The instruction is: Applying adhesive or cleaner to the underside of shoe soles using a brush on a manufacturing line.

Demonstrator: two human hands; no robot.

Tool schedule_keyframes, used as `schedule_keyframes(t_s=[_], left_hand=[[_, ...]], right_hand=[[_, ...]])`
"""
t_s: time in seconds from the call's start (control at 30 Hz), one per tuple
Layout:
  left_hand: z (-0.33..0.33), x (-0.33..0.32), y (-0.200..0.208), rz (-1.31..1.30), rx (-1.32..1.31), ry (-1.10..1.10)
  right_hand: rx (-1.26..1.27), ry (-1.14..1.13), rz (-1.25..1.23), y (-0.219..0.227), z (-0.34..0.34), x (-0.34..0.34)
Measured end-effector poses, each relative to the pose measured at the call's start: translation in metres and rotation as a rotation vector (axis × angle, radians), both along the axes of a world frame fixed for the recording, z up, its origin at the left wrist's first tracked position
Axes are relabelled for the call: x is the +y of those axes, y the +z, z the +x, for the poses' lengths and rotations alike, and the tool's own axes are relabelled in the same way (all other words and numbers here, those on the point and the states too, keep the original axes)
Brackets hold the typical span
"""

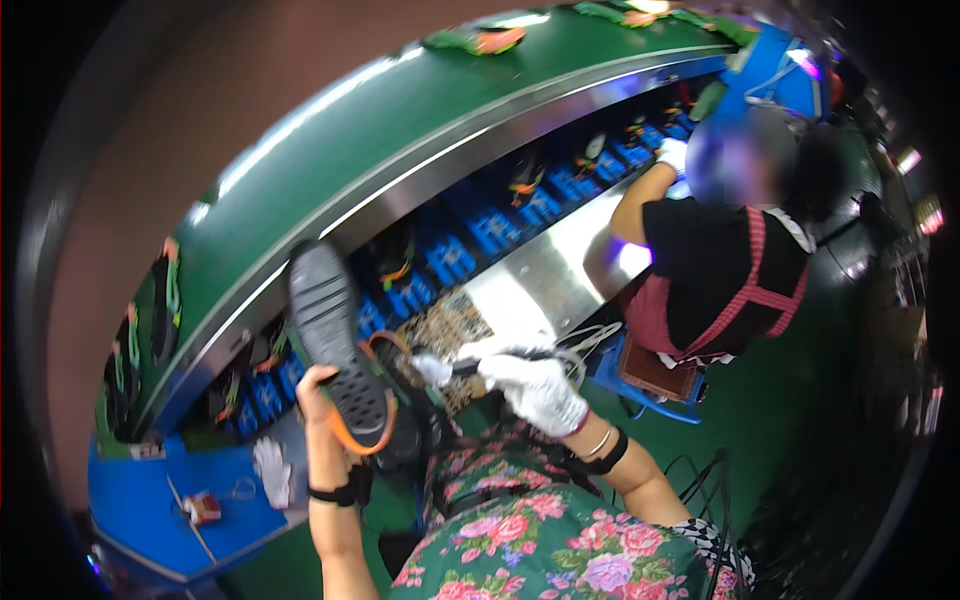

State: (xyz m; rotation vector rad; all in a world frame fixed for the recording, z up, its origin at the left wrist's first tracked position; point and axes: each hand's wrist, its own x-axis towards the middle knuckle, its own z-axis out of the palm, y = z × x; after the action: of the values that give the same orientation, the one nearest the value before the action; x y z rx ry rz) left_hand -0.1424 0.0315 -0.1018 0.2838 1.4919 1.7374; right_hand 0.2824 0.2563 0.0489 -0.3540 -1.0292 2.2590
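Observation:
My left hand [318,395], bare, is closed on a dark grey shoe sole [325,305] with an orange rim at its lower end. The sole stands nearly upright, its ridged and pitted underside showing. To the right, my right hand [535,385] wears a white glove and grips a tool with a dark handle and a pale, blurred head [432,370]. That head points left toward the sole, with a visible gap between them. A curved orange-edged piece [388,343] shows between sole and tool; its kind is unclear.
Beyond the work ledge [540,285] runs a green conveyor belt [400,105] carrying green and orange shoe parts [478,40]. Blue holders [450,258] line its near side. A seated co-worker [720,270] is at right. A white glove [272,472] lies on the lower-left table.

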Motion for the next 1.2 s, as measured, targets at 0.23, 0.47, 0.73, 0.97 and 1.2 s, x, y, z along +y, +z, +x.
schedule_keyframes(t_s=[0.23,0.47,0.73,0.97,1.2], left_hand=[[0.213,0.082,0.128,0.342,-0.321,-0.403],[0.246,0.087,0.116,0.882,-0.949,-0.155],[0.258,0.087,0.131,0.44,-0.464,0.002],[0.272,0.09,0.134,0.173,-0.297,-0.136],[0.27,0.089,0.121,0.318,-0.349,-0.078]], right_hand=[[-0.035,-0.125,0.334,0.046,-0.012,0.005],[-0.25,-0.254,0.782,0.046,-0.031,0.004],[-0.135,-0.475,1.374,0.069,-0.062,0.012],[-0.28,-0.421,1.517,0.067,-0.061,-0.004],[-0.097,-0.509,1.278,0.054,-0.062,-0.003]])
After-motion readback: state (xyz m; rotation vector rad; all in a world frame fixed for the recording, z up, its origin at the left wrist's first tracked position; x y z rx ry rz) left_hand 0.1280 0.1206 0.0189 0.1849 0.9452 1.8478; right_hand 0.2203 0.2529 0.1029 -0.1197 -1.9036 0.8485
